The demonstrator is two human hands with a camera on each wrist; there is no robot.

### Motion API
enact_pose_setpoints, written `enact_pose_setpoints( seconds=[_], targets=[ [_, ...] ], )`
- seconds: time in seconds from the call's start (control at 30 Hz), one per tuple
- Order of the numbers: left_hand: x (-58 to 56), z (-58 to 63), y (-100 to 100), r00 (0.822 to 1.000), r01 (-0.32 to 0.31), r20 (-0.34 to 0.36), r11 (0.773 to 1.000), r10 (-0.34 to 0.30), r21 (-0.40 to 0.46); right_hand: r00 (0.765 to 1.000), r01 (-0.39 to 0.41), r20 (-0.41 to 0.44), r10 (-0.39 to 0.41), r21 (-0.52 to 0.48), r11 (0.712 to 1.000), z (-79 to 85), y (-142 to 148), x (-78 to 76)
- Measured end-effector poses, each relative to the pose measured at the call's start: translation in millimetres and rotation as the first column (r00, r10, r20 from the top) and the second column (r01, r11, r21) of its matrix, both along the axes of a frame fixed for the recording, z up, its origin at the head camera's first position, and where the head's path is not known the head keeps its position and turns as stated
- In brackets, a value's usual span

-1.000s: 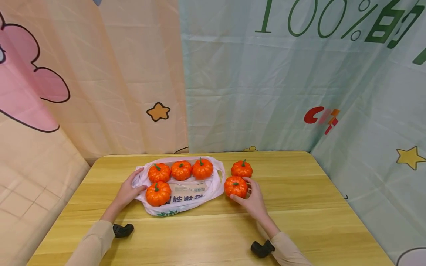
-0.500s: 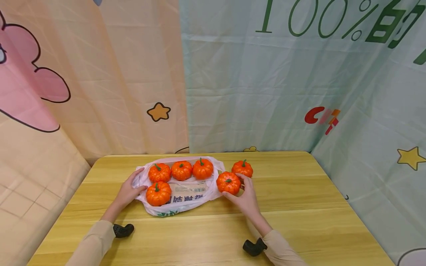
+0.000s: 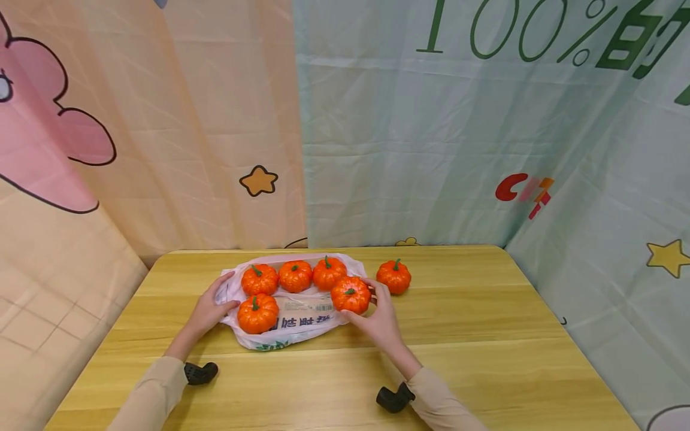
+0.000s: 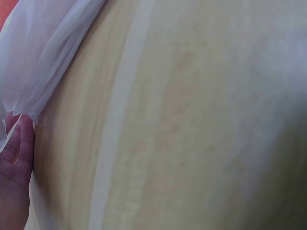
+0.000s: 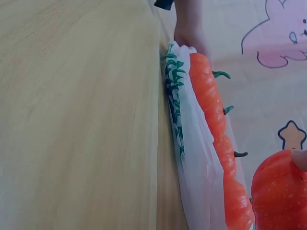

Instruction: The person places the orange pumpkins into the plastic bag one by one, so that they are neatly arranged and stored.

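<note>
A small orange pumpkin [image 3: 351, 294] with a green stem is pinched between the thumb and fingers of my right hand [image 3: 380, 317], over the right part of a pale plastic bag [image 3: 253, 341]. Three more pumpkins form a back row in the bag, among them the middle pumpkin [image 3: 295, 276], and a front-left pumpkin [image 3: 257, 313] sits before them. My left hand [image 3: 207, 308] grips the bag's left edge; in the left wrist view the plastic [image 4: 48, 52] runs between its fingers [image 4: 26, 139]. The right wrist view shows the held pumpkin [image 5: 278, 191] above the row.
Another pumpkin [image 3: 394, 277] stands on the wooden table [image 3: 458, 323], right of the bag. Black wrist mounts [image 3: 200, 373] sit on both sleeves. Printed cloth curtains [image 3: 377, 149] hang behind and beside the table.
My right hand has carried its pumpkin leftward, from beside the bag to over the bag's right part. The left hand has stayed at the bag's left edge.
</note>
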State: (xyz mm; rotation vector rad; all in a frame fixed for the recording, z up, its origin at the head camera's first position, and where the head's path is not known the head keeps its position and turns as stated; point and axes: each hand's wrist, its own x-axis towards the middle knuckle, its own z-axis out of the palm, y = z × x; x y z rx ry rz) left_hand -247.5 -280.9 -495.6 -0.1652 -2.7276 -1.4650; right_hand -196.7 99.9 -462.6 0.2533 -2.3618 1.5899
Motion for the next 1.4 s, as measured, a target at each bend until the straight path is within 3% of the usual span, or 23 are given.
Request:
enact_pose_setpoints(
  seconds=[0.93, 1.4],
  targets=[
    [0.3, -0.4, -1, 1.0, -0.008, 0.002, 1.0, 0.008, -0.006, 0.975, -0.215, 0.05, 0.217, -0.037, 0.976, -15.1, -63, -8.0],
    [-0.5, 0.1, 0, 1.0, -0.009, -0.005, 1.0, 0.009, -0.014, 0.979, -0.199, 0.062, 0.195, 0.07, 0.977, -15.6, -83, -13.3]
  ],
)
